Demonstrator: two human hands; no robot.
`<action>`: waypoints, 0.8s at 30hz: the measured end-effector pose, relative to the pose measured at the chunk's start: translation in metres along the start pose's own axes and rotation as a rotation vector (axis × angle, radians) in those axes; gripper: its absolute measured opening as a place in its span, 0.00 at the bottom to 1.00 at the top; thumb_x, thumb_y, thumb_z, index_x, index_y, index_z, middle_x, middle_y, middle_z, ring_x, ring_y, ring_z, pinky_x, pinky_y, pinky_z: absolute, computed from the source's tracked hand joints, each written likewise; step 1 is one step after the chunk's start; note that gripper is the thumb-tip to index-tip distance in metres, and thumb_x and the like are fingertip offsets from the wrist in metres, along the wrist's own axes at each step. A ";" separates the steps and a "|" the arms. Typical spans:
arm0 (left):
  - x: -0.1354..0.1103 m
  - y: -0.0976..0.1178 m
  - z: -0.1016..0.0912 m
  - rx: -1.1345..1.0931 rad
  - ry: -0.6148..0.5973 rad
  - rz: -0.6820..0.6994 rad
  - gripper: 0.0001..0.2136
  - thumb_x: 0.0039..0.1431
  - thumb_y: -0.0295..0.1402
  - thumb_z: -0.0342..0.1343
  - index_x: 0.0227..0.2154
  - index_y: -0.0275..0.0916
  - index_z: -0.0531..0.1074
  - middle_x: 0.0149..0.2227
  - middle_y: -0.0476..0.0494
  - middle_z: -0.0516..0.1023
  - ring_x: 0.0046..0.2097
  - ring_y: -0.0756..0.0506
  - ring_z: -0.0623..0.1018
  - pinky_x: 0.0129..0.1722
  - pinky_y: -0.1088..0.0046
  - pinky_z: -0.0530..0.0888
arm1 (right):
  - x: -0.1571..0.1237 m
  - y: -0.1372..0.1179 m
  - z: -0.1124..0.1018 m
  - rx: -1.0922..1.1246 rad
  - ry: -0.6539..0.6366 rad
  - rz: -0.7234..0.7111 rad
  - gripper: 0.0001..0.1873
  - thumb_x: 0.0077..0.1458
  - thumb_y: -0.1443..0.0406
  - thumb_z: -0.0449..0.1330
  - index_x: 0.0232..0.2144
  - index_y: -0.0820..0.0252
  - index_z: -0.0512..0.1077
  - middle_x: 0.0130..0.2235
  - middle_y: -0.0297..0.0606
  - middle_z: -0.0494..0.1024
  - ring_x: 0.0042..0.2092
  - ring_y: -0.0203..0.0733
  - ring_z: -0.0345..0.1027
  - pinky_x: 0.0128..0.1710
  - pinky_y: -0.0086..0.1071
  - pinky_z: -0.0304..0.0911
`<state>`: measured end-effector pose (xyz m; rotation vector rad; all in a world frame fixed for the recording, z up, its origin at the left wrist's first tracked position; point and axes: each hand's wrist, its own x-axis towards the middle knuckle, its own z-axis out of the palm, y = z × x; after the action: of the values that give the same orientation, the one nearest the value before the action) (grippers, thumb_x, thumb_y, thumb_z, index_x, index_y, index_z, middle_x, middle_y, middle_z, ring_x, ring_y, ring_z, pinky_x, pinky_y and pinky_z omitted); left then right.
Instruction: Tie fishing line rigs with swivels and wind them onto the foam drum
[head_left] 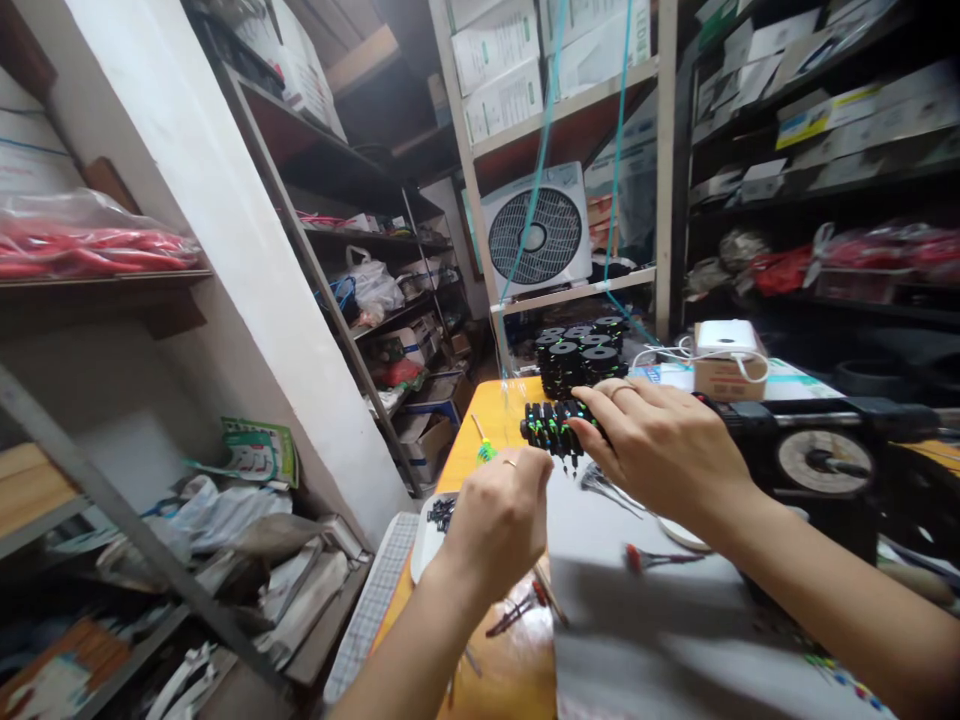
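My right hand (664, 445) grips a row of small black parts (551, 424) with green and orange markings, held above a grey sheet on the yellow table (487, 410). My left hand (499, 515) is closed in a fist just below and left of that row, its fingertips near the parts; what it pinches is hidden. Both hands wear a ring. Behind the row stand stacks of black round parts (581, 355).
Loose wire pieces (656, 558) lie on the grey sheet. A black dial device (821, 460) stands at right, a white box (726, 355) behind it. A box fan (534, 235) sits on the shelf ahead. Cluttered metal shelves line the left and right.
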<state>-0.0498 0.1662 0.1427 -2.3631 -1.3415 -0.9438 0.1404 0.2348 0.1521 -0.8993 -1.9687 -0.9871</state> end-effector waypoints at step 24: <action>0.042 -0.029 -0.025 -0.122 -0.024 0.053 0.09 0.56 0.22 0.48 0.36 0.41 0.66 0.36 0.46 0.70 0.33 0.47 0.70 0.34 0.69 0.69 | 0.002 0.000 0.005 -0.036 0.048 -0.019 0.19 0.66 0.59 0.52 0.44 0.68 0.76 0.38 0.46 0.81 0.38 0.50 0.72 0.36 0.37 0.58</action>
<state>-0.0689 0.1971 0.1863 -2.4947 -1.2569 -1.0127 0.1379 0.2394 0.1516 -0.8707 -1.9274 -1.0488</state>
